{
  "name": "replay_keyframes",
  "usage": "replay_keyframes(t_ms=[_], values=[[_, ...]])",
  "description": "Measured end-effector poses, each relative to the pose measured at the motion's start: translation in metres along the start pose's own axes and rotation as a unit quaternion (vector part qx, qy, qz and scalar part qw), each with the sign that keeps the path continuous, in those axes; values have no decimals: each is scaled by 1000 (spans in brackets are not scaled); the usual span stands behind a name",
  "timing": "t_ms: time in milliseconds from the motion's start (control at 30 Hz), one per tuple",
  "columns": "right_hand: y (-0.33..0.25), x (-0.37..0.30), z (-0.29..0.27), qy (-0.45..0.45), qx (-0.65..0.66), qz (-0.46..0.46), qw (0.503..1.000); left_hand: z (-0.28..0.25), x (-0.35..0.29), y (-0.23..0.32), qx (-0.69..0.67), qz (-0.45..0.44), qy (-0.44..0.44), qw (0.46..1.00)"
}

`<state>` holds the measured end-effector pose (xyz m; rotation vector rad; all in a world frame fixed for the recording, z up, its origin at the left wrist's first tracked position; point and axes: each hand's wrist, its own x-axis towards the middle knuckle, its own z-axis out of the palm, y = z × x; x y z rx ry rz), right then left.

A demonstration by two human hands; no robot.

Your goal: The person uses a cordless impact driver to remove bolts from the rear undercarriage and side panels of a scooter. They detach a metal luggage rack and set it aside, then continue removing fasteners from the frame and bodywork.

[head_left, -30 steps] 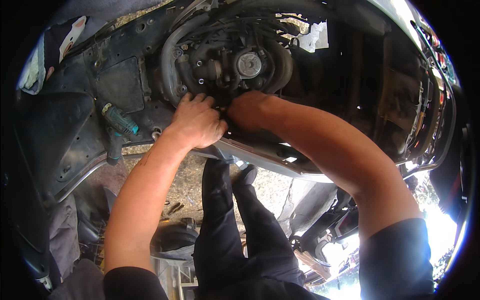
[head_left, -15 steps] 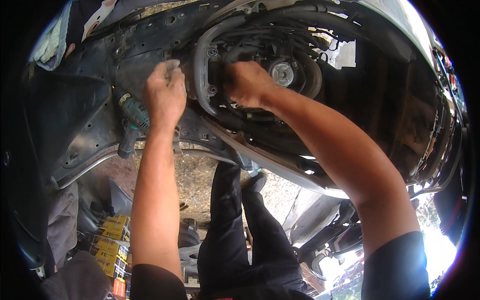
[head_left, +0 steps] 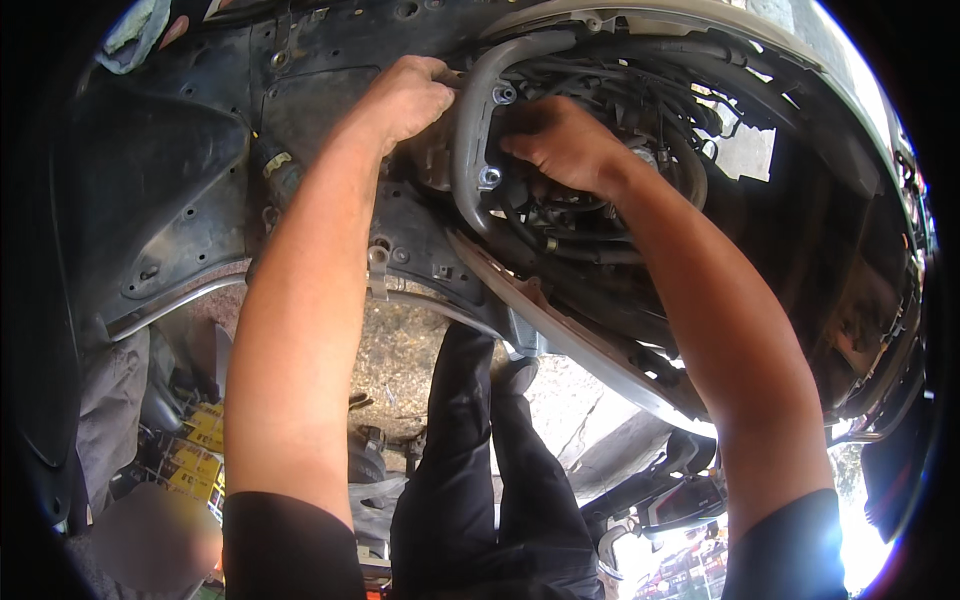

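Observation:
An opened scooter body lies beneath my hands, with a bent grey frame tube around the near-left end of its engine bay. My left hand is closed, its bent fingertips just left of the tube; whatever they pinch is hidden. Inside the bay, right of the tube, my right hand is curled down in shadow, with its fingertips out of clear sight. Two bolts, an upper bolt and a lower bolt, sit on the tube's bracket between my hands. A cordless driver lies partly behind my left forearm.
Dark floorboard panels with small holes spread to the left. A pale body edge curves along the near right side. Yellow boxes stand low on the left, beside a person in grey clothing. Hoses and cables crowd the bay.
My left hand has moved right and farther away, up to the frame tube. My right hand stays in the bay beside the bracket. The whole view has shifted, with the scooter now farther right.

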<state>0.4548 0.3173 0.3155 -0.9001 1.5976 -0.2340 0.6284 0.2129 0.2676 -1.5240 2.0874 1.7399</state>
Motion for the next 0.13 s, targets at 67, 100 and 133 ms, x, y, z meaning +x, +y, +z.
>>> replay_keyframes(t_ms=[67,100,133], values=[[3,3,3,10,-21,-17,1000,0,3,-1,21,-18,5,1000],[4,7,4,29,-69,-59,995,-1,4,-1,9,-17,-2,1000],[6,9,6,27,-58,-50,997,-1,3,-2,5,-20,-5,1000]])
